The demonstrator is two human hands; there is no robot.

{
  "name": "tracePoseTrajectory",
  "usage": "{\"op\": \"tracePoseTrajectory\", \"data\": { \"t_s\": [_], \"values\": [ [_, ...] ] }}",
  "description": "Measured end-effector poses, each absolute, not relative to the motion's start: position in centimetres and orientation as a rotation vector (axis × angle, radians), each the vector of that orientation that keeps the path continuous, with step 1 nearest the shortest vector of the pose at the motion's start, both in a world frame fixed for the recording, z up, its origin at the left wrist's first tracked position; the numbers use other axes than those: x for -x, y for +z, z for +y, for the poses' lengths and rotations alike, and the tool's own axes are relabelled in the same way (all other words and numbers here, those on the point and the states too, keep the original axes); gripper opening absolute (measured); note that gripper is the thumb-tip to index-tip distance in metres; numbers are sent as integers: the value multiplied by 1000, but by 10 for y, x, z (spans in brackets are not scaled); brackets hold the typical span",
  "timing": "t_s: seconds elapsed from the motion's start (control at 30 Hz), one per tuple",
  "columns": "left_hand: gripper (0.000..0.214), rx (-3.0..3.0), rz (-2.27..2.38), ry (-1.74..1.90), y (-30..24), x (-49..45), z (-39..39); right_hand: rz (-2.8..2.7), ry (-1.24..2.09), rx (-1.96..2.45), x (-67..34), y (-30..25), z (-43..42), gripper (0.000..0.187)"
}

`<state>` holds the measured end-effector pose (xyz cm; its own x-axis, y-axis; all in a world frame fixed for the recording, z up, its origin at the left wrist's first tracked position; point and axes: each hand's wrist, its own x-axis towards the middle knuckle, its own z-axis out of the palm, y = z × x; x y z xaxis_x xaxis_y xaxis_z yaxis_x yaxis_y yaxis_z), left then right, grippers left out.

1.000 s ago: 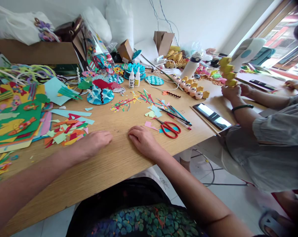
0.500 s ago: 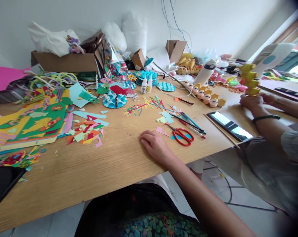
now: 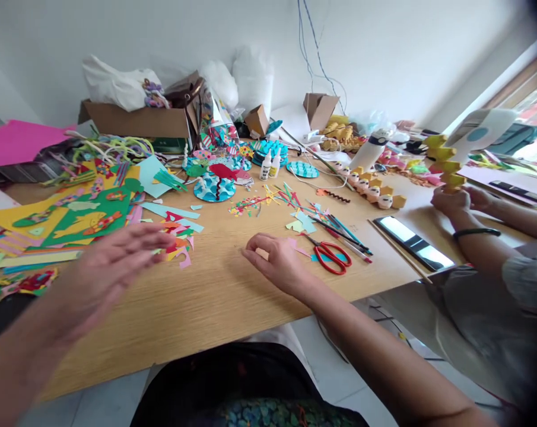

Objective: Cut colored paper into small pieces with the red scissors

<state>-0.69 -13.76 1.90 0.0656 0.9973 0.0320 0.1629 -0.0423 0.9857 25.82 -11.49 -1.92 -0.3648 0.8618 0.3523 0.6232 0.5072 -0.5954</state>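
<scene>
My left hand [image 3: 110, 270] hovers above the wooden table [image 3: 197, 308], blurred by motion, fingers stretched out and empty, just left of a heap of coloured paper scraps [image 3: 174, 234]. My right hand [image 3: 277, 264] rests on the table with fingers curled in a loose pinch; what they hold, if anything, I cannot make out. Red-handled scissors [image 3: 333, 256] lie just right of it, beside a pink paper scrap [image 3: 300, 249] and several pens [image 3: 343, 231].
Coloured paper sheets [image 3: 67, 219] cover the left side. A blue paper disc with a red fish [image 3: 215, 184], two glue bottles [image 3: 270, 166] and cardboard boxes [image 3: 139, 118] stand further back. Another person's hands [image 3: 455, 198] hold a yellow stack [image 3: 444, 160] at the right, near a phone [image 3: 413, 237].
My left hand, out of sight half a second ago, has swung back in over the table's left part. My right hand's fingers have curled up from lying flat. The view has tilted.
</scene>
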Motion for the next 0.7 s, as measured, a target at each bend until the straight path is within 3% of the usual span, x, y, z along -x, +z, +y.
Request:
{"op": "tracePoseTrajectory", "data": {
  "t_s": [0.13, 0.37, 0.53, 0.7],
  "values": [
    [30, -1058, 980, 1056, 14, -38, -118, -2075, 612, 1158, -240, 0, -90, 15],
    [36, -1013, 973, 1056, -9, -48, -89, -1772, 1274, 1111, -226, -12, -43, 12],
    [44, -1148, 999, 1094, -23, -52, -92, -1710, 1305, 1047, -221, -24, -45, 13],
    [54, -1342, 1107, 1079, -30, -54, -97, -1859, 1086, 1082, -221, -28, -52, 13]
  ]
}}
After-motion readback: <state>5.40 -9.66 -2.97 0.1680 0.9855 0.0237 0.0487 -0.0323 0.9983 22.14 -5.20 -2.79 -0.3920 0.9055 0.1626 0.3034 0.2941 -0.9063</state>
